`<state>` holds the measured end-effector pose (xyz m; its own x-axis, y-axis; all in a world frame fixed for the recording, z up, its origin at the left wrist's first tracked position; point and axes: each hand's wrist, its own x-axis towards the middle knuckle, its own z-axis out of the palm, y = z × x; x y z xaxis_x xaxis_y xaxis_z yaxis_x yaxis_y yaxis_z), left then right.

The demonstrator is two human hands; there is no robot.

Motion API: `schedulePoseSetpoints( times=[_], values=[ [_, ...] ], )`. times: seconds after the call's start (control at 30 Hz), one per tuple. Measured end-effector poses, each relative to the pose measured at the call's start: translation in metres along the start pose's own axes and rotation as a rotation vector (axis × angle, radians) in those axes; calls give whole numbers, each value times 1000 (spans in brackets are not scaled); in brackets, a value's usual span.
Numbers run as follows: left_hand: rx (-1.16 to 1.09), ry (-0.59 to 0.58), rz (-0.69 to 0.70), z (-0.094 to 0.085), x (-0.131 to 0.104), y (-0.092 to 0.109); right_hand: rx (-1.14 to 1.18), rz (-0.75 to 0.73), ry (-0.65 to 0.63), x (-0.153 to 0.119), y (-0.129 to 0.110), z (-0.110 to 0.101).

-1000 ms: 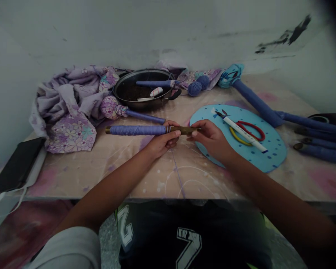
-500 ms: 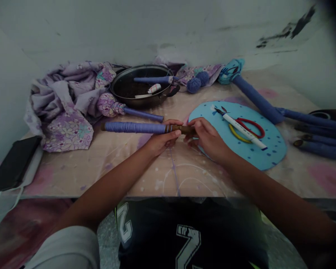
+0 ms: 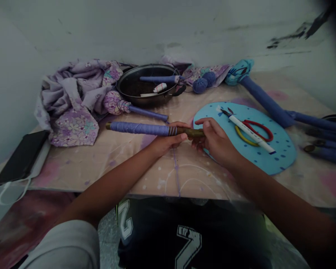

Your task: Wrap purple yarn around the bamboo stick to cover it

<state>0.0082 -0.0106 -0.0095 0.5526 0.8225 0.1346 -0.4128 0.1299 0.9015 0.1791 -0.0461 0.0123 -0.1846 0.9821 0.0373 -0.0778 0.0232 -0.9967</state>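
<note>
A wooden stick, wrapped in blue-purple yarn over its left part, lies sideways in both hands above the table. My left hand is closed around it just right of the dense winding, thumb along the front. A few spaced turns of yarn show beside that thumb, and the wood to the right is bare. My right hand grips the stick's right end with curled fingers, which hide the tip. From below my left hand a thin yarn strand runs down to the table's front edge.
Behind are a black pan, a cloth-headed stick, two yarn balls and crumpled floral cloth. At right, a blue foam sheet bears a marker and scissors, near wrapped sticks. A black phone-like object lies left.
The view has swung slightly left, so the table's things appear farther right. The stick's right end dips a little more, and more bare wood shows between my hands. Both hands still hold it.
</note>
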Motion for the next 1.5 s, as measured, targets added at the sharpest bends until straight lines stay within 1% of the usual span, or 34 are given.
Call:
schedulePoseSetpoints(
  times=[0.07, 0.1, 0.2, 0.23, 0.27, 0.3, 0.4, 0.43, 0.47, 0.5, 0.53, 0.67, 0.73, 0.77, 0.87, 0.93, 1.0, 1.1, 1.17, 1.23, 1.33, 1.37, 1.4, 1.43, 1.5],
  values=[
    [15, -16, -4, 0, 0, 0, -75, 24, -21, 1, 1, -1],
    [20, -18, -5, 0, 0, 1, -106, 2, -36, 1, 2, -3],
    [23, -16, -3, 0, -1, 1, -135, -150, -36, 2, 4, -5],
    [31, -14, 2, -1, -1, 1, -127, -176, -34, 2, 3, -5],
    [48, -15, 7, -1, -2, 1, -107, -164, -39, 2, 2, -5],
    [67, -17, 12, -1, -2, 1, -74, -112, -48, 1, 1, -5],
    [113, -27, 11, -2, -3, 0, 36, 171, -68, 1, -4, -5],
    [123, -28, 9, -2, -3, 0, 49, 244, -68, 1, -5, -5],
    [135, -28, 9, -2, -3, 0, 48, 280, -67, 1, -5, -6],
    [150, -29, 10, -3, -3, 1, 38, 272, -66, 1, -5, -6],
    [164, -31, 12, -3, -4, 1, 18, 224, -65, 1, -4, -7],
    [185, -43, 29, -2, -4, 3, -86, -79, -55, 0, -1, -10],
    [168, -41, 54, 0, -3, 3, -83, -123, -63, -1, -2, -10],
    [158, -39, 63, 1, -3, 3, -52, -107, -71, -2, -3, -10],
    [145, -33, 45, 2, -2, 1, 39, 16, -94, -3, -8, -8],
    [161, -21, 25, 0, -2, 1, 29, 53, -96, -3, -9, -7],
    [168, -16, 34, -1, -2, 0, -6, 6, -75, -2, -7, -7],
    [134, -52, 40, -2, -3, 1, -25, -86, -61, -1, -1, -5],
    [122, -61, 25, -1, -4, 2, 7, -75, -71, -1, 2, -4],
    [138, -36, 22, 0, -4, 3, 82, 26, -96, -1, 2, -4],
    [186, -2, 35, 0, -5, 2, 148, 233, -139, -2, -2, -4],
    [195, 5, 42, 0, -6, 1, 151, 262, -142, -2, -2, -4],
    [194, 9, 45, 0, -6, 1, 148, 254, -136, -2, -2, -4],
    [181, 9, 42, -1, -6, 0, 140, 211, -124, -2, -2, -3],
    [117, 5, 23, -1, -6, 0, 92, 59, -90, -2, 2, -2]
  ],
)
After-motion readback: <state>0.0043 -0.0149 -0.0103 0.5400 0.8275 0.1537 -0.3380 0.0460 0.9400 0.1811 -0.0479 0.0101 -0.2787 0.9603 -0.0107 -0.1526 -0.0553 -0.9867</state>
